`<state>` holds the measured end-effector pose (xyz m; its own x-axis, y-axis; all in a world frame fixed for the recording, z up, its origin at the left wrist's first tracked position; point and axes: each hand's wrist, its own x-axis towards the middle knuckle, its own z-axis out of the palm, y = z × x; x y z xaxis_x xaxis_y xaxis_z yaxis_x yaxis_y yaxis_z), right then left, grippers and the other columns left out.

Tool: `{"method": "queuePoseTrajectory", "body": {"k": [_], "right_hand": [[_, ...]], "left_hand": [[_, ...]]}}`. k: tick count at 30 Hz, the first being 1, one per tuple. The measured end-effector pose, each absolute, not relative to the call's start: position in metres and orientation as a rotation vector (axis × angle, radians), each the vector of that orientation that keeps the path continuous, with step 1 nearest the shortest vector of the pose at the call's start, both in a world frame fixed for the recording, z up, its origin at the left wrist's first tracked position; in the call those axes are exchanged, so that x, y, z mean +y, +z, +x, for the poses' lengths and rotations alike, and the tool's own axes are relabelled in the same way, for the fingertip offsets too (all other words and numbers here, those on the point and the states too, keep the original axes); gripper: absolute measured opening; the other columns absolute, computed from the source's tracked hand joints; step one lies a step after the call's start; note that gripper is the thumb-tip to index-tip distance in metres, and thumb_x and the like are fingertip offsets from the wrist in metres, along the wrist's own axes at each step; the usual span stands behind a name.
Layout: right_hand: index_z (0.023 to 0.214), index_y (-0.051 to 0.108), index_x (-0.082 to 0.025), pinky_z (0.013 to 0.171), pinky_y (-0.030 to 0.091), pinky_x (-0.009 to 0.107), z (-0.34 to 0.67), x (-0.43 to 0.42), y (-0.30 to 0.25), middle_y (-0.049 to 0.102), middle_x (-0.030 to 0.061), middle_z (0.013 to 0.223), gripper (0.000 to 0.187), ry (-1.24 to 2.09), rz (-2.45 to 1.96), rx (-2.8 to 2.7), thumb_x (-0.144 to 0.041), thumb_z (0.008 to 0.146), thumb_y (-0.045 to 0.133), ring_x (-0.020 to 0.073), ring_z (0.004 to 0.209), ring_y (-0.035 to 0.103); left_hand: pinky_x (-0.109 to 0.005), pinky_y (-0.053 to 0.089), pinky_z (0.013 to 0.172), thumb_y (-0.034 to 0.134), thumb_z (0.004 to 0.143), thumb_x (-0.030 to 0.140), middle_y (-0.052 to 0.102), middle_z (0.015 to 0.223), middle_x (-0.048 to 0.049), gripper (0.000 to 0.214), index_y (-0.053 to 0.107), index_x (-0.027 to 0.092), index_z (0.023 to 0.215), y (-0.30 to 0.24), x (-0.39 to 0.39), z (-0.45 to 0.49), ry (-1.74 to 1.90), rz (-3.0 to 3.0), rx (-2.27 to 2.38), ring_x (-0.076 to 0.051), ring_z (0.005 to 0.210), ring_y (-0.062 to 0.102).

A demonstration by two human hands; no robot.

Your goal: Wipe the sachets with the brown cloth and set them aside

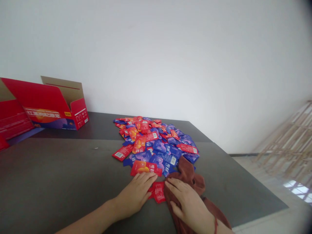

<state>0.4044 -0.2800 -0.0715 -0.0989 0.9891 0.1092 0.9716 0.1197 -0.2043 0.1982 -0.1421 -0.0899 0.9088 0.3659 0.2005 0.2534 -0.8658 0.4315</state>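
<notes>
My left hand [135, 195] rests at the near edge of a pile of small flat sachets [146, 136], red-orange and blue-purple. Its fingertips reach the lower edge of an orange-and-red sachet [143, 167], and its thumb is beside a red sachet [159, 191] that lies between my two hands. The fingers are stretched out and close together. On a brown cloth [186, 172] lies my right hand [187, 201], its fingers extended over the fabric and its thumb out to the side. The cloth touches the pile's near right edge and drapes down under my right wrist.
An open red cardboard box [53, 113] stands at the back left of the dark grey table [73, 169], next to another red carton [14, 120]. A white wall [156, 58] rises behind. Bamboo-like poles [287, 139] lean at the right, beyond the table's edge.
</notes>
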Motion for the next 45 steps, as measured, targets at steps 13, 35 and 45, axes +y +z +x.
{"method": "queuePoseTrajectory", "body": {"k": [13,35,45], "right_hand": [[0.134,0.051,-0.024,0.111,0.030,0.038,0.405,-0.281,-0.061,0.048,0.0022,0.142,0.071,0.243,-1.638,-2.496,-0.004,0.066,0.042,0.0162,0.131,0.042],[0.136,0.049,-0.018,0.114,0.026,0.038,0.401,-0.277,-0.041,0.052,0.0058,0.138,0.068,0.520,-1.483,-2.591,-0.003,0.070,0.040,0.0157,0.129,0.045],[0.134,0.051,-0.021,0.107,0.036,0.037,0.413,-0.277,-0.058,0.055,0.0073,0.136,0.066,0.303,-1.617,-2.456,-0.003,0.071,0.041,0.0174,0.124,0.050]], "left_hand": [[-0.044,0.032,0.108,0.048,0.090,0.013,0.049,0.136,-0.0058,0.046,0.042,0.025,0.135,-0.084,-0.144,0.199,0.388,2.648,0.415,-0.024,0.124,0.042],[-0.042,0.033,0.105,0.046,0.086,0.007,0.050,0.135,-0.0048,0.049,0.046,0.025,0.132,-0.079,-0.145,0.200,0.304,2.760,0.395,-0.024,0.121,0.043],[-0.043,0.035,0.103,0.046,0.089,0.011,0.051,0.133,-0.0055,0.043,0.049,0.024,0.129,-0.075,-0.146,0.201,0.301,2.744,0.402,-0.025,0.119,0.044]]}}
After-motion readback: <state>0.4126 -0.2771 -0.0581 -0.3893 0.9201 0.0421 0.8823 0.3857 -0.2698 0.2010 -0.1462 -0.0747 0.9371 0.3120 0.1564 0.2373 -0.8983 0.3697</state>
